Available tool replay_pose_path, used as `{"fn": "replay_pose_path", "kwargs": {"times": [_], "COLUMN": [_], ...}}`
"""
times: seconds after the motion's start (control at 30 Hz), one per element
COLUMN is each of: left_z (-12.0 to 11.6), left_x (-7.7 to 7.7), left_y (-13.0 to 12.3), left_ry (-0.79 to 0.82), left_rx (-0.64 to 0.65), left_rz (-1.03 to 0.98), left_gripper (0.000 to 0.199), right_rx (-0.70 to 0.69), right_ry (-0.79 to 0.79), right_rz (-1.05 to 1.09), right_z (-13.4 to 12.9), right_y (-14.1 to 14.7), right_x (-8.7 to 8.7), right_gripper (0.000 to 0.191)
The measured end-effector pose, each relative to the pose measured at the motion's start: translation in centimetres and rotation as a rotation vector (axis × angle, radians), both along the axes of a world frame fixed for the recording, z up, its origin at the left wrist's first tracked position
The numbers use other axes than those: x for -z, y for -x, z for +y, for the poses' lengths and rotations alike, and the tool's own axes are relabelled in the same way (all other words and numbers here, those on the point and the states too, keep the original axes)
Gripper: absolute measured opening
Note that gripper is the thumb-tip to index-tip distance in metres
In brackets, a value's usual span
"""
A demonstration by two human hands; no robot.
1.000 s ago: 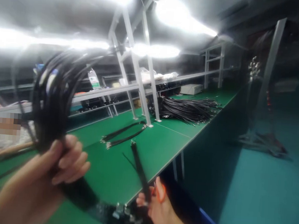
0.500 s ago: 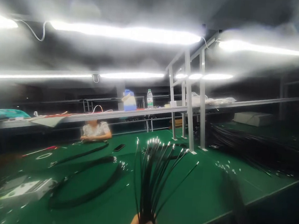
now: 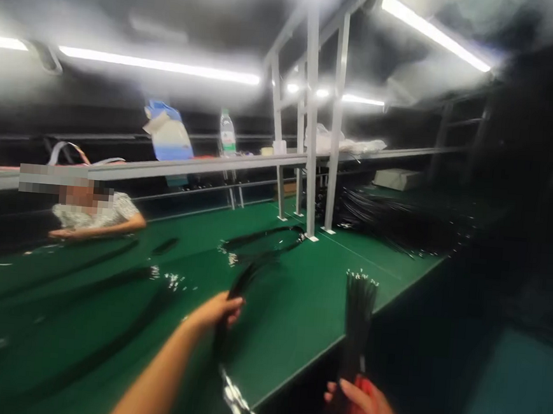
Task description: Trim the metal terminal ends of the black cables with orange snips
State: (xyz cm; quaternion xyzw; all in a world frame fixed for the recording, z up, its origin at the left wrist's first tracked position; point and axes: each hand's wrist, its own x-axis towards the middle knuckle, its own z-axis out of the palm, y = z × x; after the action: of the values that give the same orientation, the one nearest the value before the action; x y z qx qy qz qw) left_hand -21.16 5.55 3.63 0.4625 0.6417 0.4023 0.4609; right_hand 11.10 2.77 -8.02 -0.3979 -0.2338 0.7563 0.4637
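Note:
My left hand [image 3: 225,308] is closed round a blurred bundle of black wires [image 3: 242,281] above the green table [image 3: 296,323]. Bright metal ends [image 3: 235,398] hang below that hand. At the lower right, my right hand [image 3: 357,398] has its fingers round a second upright bundle of black wires [image 3: 359,309], whose light tips fan out at the top. Something red [image 3: 364,408] lies against the right palm; its shape is too blurred to tell.
Curved black wire bundles [image 3: 107,340] lie on the left. A person [image 3: 97,212] leans on the far side. White posts [image 3: 312,171] carry a shelf with a bottle [image 3: 226,134] and a blue-white bag [image 3: 170,135]. More black wires [image 3: 394,223] lie back right.
The view has swung right. My left arm now reaches over the table with a bundle, and my right hand has come into clear view with another. The wires' spread tips near the centre are gone.

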Motion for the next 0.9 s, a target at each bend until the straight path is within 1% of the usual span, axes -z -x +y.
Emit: {"fn": "replay_pose_path", "kwargs": {"times": [0.03,0.1,0.13,0.2,0.23,0.27,0.33,0.4,0.43,0.47,0.5,0.53,0.6,0.67,0.7,0.83,0.9], "left_z": [1.8,4.9,6.0,7.0,6.8,6.1,3.7,0.7,-0.7,-2.0,-2.9,-3.6,-4.3,-4.6,-4.8,-6.3,-7.1], "left_x": [-0.7,-1.8,-2.2,-2.4,-2.2,-1.7,-0.1,1.9,2.8,3.6,4.0,4.3,4.1,3.5,3.4,3.3,3.1], "left_y": [0.7,1.5,1.5,0.7,0.0,-0.9,-2.9,-4.7,-5.5,-6.2,-6.7,-7.0,-7.1,-6.2,-5.4,-0.3,2.1], "left_ry": [0.043,0.089,0.097,0.095,0.083,0.071,0.052,0.06,0.08,0.09,0.093,0.097,0.107,0.127,0.141,0.224,0.267], "left_rx": [0.018,0.049,0.073,0.129,0.161,0.197,0.279,0.396,0.446,0.457,0.468,0.475,0.483,0.471,0.451,0.336,0.308], "left_rz": [0.071,0.216,0.285,0.412,0.469,0.517,0.595,0.661,0.827,0.957,1.019,1.088,1.163,1.248,1.286,1.335,1.336], "left_gripper": [0.028,0.029,0.031,0.035,0.037,0.039,0.044,0.063,0.071,0.065,0.053,0.045,0.033,0.03,0.029,0.037,0.041], "right_rx": [-0.045,-0.057,-0.056,-0.081,-0.1,-0.129,-0.237,-0.352,-0.394,-0.415,-0.425,-0.428,-0.425,-0.409,-0.397,-0.348,-0.333], "right_ry": [-0.016,0.018,0.022,0.024,0.016,0.009,0.01,0.008,0.002,-0.008,-0.019,-0.031,-0.055,-0.074,-0.077,-0.054,-0.034], "right_rz": [0.014,0.02,0.029,0.048,0.055,0.056,0.034,-0.011,-0.036,-0.06,-0.08,-0.095,-0.111,-0.122,-0.129,-0.155,-0.155], "right_z": [-0.6,-1.4,-1.4,-0.7,-0.2,0.4,1.4,1.7,1.6,1.3,0.9,0.4,-0.7,-1.7,-2.1,-3.6,-4.2], "right_y": [1.3,4.1,5.5,7.9,8.8,9.4,9.5,8.2,7.2,6.1,5.0,4.0,2.2,1.0,0.5,-0.7,-1.2], "right_x": [-0.7,-1.8,-2.2,-2.7,-2.9,-3.0,-3.1,-2.8,-2.6,-2.4,-2.2,-1.9,-1.4,-0.7,-0.3,1.7,2.4], "right_gripper": [0.045,0.048,0.05,0.052,0.05,0.048,0.047,0.045,0.043,0.041,0.039,0.038,0.037,0.036,0.035,0.033,0.033]}}
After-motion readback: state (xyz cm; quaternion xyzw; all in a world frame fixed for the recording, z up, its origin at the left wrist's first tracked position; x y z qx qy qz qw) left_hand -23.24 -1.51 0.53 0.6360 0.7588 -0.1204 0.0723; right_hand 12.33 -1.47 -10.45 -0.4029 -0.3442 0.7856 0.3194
